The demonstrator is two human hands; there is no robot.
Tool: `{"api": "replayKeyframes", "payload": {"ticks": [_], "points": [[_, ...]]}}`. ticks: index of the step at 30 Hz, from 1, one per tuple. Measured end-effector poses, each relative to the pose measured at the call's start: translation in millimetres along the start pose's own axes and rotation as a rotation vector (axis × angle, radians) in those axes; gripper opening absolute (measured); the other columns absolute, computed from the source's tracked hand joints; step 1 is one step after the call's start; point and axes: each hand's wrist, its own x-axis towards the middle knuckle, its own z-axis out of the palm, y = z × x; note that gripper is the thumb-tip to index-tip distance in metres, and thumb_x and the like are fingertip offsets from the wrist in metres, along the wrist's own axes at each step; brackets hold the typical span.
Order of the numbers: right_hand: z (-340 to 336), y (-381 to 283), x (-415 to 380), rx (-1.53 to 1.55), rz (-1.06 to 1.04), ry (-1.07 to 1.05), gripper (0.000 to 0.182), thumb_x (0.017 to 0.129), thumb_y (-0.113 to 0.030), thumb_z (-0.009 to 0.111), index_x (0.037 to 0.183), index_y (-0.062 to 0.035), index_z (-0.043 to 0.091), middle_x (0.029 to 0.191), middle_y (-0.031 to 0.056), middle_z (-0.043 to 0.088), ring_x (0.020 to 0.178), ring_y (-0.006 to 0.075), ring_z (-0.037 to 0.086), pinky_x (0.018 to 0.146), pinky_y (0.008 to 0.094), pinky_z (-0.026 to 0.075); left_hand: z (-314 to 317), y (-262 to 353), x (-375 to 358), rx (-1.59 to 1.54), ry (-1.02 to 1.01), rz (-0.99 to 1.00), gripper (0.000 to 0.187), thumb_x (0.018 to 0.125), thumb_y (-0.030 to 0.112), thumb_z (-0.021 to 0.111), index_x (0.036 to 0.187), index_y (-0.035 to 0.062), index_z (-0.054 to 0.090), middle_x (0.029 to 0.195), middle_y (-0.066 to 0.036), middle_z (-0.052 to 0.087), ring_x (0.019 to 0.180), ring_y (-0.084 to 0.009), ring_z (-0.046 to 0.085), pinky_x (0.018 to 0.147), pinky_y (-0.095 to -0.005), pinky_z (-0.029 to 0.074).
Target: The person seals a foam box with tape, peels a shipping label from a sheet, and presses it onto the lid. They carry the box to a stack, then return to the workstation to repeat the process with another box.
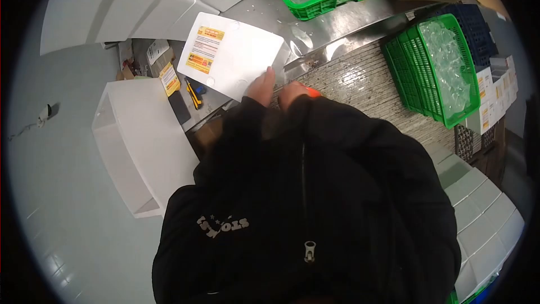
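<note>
A white foam box (247,42) with rounded corners lies on the metal worktop, a yellow and white printed label (203,50) on its top. My left hand (261,88) rests at the near edge of this box, fingers stretched out together. Just right of it, my right hand (291,93) is closed, its fingers curled. A bright orange object (313,92) shows beside that hand, partly covered by the dark sleeve; its kind cannot be made out. Left of the box, a yellow and black utility knife (194,95) lies near a loose yellow label sheet (169,79).
An open white foam box (138,141) stands at the left. White foam boxes (129,3) line the upper left. A green crate (306,11) sits at the back; another green crate (402,76), holding clear plastic bags (444,62), stands right. More labelled boxes (490,104) are behind it.
</note>
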Motion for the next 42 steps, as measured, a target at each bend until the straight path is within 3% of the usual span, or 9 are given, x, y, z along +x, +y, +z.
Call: {"api": "replayKeyframes", "payload": {"ticks": [3,5,6,9,14,18,26,32,42], "points": [[25.7,30.4,-28.2,0.631,0.162,-0.064,0.034,0.082,-0.033,0.063,0.106,-0.0102,0.072,0.114,0.0177,0.068,0.107,0.0278,0.065,0.087,0.0414,0.052,17.7,9.0,-2.9,0.205,0.04,0.02,0.071,0.101,0.054,0.024,0.118,-0.0057,0.059,0.122,-0.032,0.058,0.12,-0.0478,0.049,0.101,-0.0478,0.038],[94.2,44.1,6.0,0.604,0.302,-0.034,0.043,0.081,-0.03,0.064,0.12,-0.0121,0.065,0.112,0.0205,0.067,0.103,0.0321,0.066,0.087,0.0421,0.052,31.7,-24.6,26.0,0.31,-0.033,0.011,0.071,0.101,0.054,0.024,0.122,-0.006,0.056,0.128,-0.033,0.053,0.125,-0.0469,0.046,0.105,-0.0464,0.035],[140.4,63.6,30.7,0.412,0.091,-0.059,0.051,0.08,-0.029,0.065,0.128,-0.0112,0.059,0.112,0.0223,0.066,0.103,0.0341,0.065,0.086,0.0429,0.052,45.0,-48.0,37.8,0.289,-0.026,-0.027,0.072,0.101,0.055,0.023,0.122,-0.0061,0.056,0.127,-0.033,0.053,0.125,-0.0476,0.045,0.106,-0.0469,0.034],[84.0,76.0,-88.2,0.706,0.175,0.411,0.061,0.074,-0.02,0.069,0.133,-0.0181,0.056,0.111,0.0223,0.062,0.093,0.0396,0.064,0.082,0.0451,0.053,73.6,-104.7,54.3,0.003,-0.02,-0.14,0.066,0.102,0.052,0.032,0.119,-0.0053,0.059,0.112,-0.025,0.063,0.105,-0.0374,0.059,0.091,-0.0425,0.045],[21.2,76.4,-179.7,0.735,0.121,0.852,0.083,0.065,-0.011,0.073,0.141,-0.0332,0.049,0.098,0.0142,0.056,0.078,0.0347,0.063,0.07,0.0423,0.055,35.5,11.8,6.7,-0.878,-0.464,-0.212,0.054,0.102,0.048,0.043,0.11,-0.0024,0.062,0.095,-0.009,0.064,0.08,-0.0121,0.059,0.062,-0.0251,0.047],[-23.5,73.0,-195.9,0.664,0.088,0.993,0.082,0.063,-0.012,0.075,0.139,-0.033,0.052,0.095,0.0105,0.054,0.076,0.0313,0.062,0.067,0.0402,0.055,18.2,102.7,-14.9,-0.837,-0.502,-0.131,0.028,0.097,0.027,0.061,0.104,0.0003,0.064,0.084,-0.002,0.064,0.065,-0.0074,0.054,0.051,-0.0226,0.036],[-69.0,88.4,-167.9,0.845,0.204,0.849,0.077,0.068,-0.012,0.074,0.14,-0.029,0.051,0.096,0.0154,0.058,0.077,0.0352,0.063,0.071,0.0424,0.054,-38.1,81.4,118.0,-0.091,0.104,0.408,0.009,0.084,0.01,0.07,0.087,0.0012,0.073,0.075,-0.007,0.07,0.066,-0.0104,0.061,0.065,-0.0268,0.049],[-23.7,189.8,-151.0,1.602,-0.118,0.426,0.07,0.076,0.003,0.071,0.142,-0.006,0.049,0.124,0.0086,0.064,0.104,0.0104,0.059,0.092,0.0263,0.048,-183.4,103.4,254.6,0.784,0.13,0.055,0.028,0.072,0.03,0.083,0.077,0.004,0.075,0.069,-0.013,0.07,0.066,-0.0221,0.068,0.068,-0.0338,0.053],[11.1,224.8,-98.2,1.96,-0.303,0.099,0.068,0.08,0.003,0.066,0.143,-0.0023,0.045,0.118,0.0078,0.066,0.093,0.0087,0.063,0.084,0.0233,0.053,-182.1,149.3,255.4,1.566,0.003,-0.065,0.074,0.063,0.051,0.084,0.114,0.0013,0.064,0.128,-0.024,0.053,0.114,-0.0375,0.06,0.093,-0.0423,0.052]]}}
